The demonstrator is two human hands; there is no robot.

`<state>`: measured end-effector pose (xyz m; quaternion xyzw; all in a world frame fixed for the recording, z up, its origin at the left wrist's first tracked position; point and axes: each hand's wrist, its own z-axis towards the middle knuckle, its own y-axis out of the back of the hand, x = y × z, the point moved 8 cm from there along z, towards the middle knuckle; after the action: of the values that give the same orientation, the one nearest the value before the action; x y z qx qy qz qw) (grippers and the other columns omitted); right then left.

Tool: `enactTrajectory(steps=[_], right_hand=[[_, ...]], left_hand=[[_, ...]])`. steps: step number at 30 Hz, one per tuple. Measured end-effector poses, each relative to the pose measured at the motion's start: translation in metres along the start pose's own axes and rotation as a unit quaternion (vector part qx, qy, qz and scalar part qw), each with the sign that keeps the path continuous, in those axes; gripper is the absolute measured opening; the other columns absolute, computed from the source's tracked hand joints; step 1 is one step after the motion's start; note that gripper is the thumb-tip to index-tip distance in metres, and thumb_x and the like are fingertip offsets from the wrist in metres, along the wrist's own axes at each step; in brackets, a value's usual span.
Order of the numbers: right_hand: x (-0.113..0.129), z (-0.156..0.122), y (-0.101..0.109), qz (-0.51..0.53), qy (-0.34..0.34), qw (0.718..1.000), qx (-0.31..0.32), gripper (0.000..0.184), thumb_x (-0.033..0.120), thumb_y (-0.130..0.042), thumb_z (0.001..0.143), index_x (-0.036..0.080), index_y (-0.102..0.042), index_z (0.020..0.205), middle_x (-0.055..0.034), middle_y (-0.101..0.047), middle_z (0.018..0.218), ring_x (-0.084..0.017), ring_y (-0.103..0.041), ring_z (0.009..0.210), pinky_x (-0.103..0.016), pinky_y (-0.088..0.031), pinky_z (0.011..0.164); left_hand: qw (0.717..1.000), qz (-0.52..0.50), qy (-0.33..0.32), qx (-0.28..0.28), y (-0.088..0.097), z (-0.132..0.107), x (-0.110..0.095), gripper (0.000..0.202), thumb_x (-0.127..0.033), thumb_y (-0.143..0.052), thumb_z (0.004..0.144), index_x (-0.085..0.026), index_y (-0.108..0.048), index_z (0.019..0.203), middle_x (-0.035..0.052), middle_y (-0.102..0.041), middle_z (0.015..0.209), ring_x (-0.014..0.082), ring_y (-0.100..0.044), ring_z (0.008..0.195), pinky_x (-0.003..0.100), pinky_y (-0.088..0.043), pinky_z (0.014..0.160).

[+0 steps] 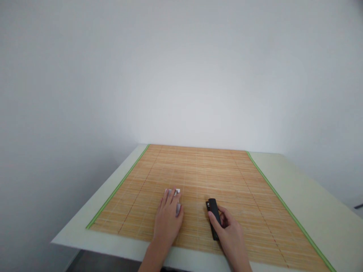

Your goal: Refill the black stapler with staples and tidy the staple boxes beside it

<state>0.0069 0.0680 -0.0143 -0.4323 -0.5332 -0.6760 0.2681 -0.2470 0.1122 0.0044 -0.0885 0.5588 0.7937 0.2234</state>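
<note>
My right hand is closed around a black stapler, its thumb along the near side and its fingers on the right side. The stapler lies lengthwise on the bamboo mat, pointing away from me. To its left, my left hand rests flat with fingers spread over a small white and grey item. Most of that item is hidden under the palm and fingers, so its kind cannot be made out. A gap of bare mat separates the two hands.
Green edging borders the mat's left and right sides. Beneath it is a pale table pushed against a white wall. The table's front edge runs just below my wrists. A thin dark object shows at the far right.
</note>
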Motion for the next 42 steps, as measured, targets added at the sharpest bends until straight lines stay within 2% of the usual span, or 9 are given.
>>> enactTrajectory(steps=[6,10,18,23,27,31,34,36,42], right_hand=[[-0.001,0.0,-0.001,0.0,-0.002,1.0,0.0,0.056,0.068,-0.063,0.087,0.02,-0.072,0.115,0.0039,-0.052,0.067,-0.018,-0.055,0.062,-0.03,-0.041,0.06],[0.0,0.0,0.001,0.009,-0.004,1.0,-0.004,0.057,0.068,-0.064,0.085,0.019,-0.073,0.115,0.0036,-0.053,0.066,-0.019,-0.055,0.061,-0.031,-0.041,0.06],[0.003,0.0,0.002,-0.001,-0.005,1.0,-0.004,0.059,0.068,-0.063,0.086,0.019,-0.073,0.116,0.003,-0.053,0.065,-0.02,-0.054,0.061,-0.031,-0.04,0.06],[0.014,-0.003,-0.007,0.013,0.011,0.997,0.076,0.054,0.062,-0.063,0.088,0.02,-0.075,0.118,-0.001,-0.064,0.071,-0.022,-0.06,0.066,-0.032,-0.043,0.062],[0.035,-0.017,-0.021,0.046,0.061,0.98,0.183,0.045,0.042,-0.073,0.079,0.021,-0.073,0.119,-0.0013,-0.067,0.079,-0.021,-0.061,0.071,-0.03,-0.047,0.065],[0.061,-0.024,-0.041,0.011,0.124,0.968,0.218,0.037,0.02,-0.07,0.072,0.021,-0.071,0.109,-0.0027,-0.068,0.091,-0.021,-0.062,0.083,-0.031,-0.05,0.075],[0.077,-0.019,-0.066,-0.056,0.144,0.967,0.203,0.023,0.021,-0.071,0.076,0.022,-0.071,0.099,-0.0019,-0.066,0.086,-0.021,-0.061,0.08,-0.03,-0.048,0.072],[0.088,-0.017,-0.085,-0.098,0.157,0.966,0.181,0.024,0.025,-0.074,0.079,0.023,-0.073,0.103,-0.002,-0.068,0.087,-0.022,-0.063,0.08,-0.031,-0.047,0.072],[0.122,-0.028,-0.141,-0.152,0.218,0.949,0.171,0.057,0.036,-0.079,0.083,0.031,-0.064,0.137,-0.0051,-0.073,0.112,-0.028,-0.068,0.1,-0.036,-0.051,0.086]], left_hand=[[0.999,0.01,0.015,-0.032,0.025,0.006,0.065,0.047,-0.029,-0.052,0.1,-0.03,-0.054,0.146,0.0031,-0.047,0.16,0.0293,-0.034,0.154,0.055,-0.035,0.124],[1.0,0.016,-0.008,-0.016,0.037,0.012,0.09,0.047,-0.031,-0.052,0.1,-0.031,-0.054,0.147,0.0014,-0.047,0.16,0.0276,-0.037,0.152,0.052,-0.036,0.124],[0.998,0.041,-0.041,0.004,0.046,0.011,0.084,0.048,-0.034,-0.047,0.104,-0.032,-0.049,0.152,0.0009,-0.043,0.163,0.0285,-0.036,0.153,0.052,-0.038,0.123],[0.998,0.042,-0.046,0.007,0.044,0.009,0.079,0.048,-0.03,-0.035,0.109,-0.032,-0.043,0.156,-0.0011,-0.04,0.165,0.0252,-0.031,0.155,0.05,-0.034,0.126],[0.998,0.037,-0.044,0.013,0.043,0.008,0.082,0.049,-0.03,-0.033,0.11,-0.033,-0.04,0.158,-0.0028,-0.036,0.167,0.0231,-0.027,0.157,0.048,-0.033,0.127],[0.998,0.032,-0.05,0.016,0.041,0.008,0.084,0.05,-0.031,-0.033,0.11,-0.033,-0.035,0.161,-0.0026,-0.035,0.167,0.0223,-0.025,0.157,0.048,-0.031,0.127],[0.998,0.023,-0.05,0.011,0.041,0.009,0.086,0.051,-0.033,-0.034,0.11,-0.033,-0.034,0.161,-0.0017,-0.036,0.166,0.0225,-0.026,0.157,0.049,-0.032,0.127],[0.999,0.013,-0.046,0.009,0.041,0.009,0.088,0.05,-0.034,-0.034,0.11,-0.033,-0.035,0.161,-0.0013,-0.038,0.166,0.0223,-0.028,0.156,0.049,-0.031,0.127],[0.999,-0.036,-0.021,0.01,0.041,0.01,0.092,0.048,-0.034,-0.031,0.111,-0.029,-0.041,0.158,-0.0004,-0.04,0.165,0.0208,-0.029,0.156,0.049,-0.028,0.129]])
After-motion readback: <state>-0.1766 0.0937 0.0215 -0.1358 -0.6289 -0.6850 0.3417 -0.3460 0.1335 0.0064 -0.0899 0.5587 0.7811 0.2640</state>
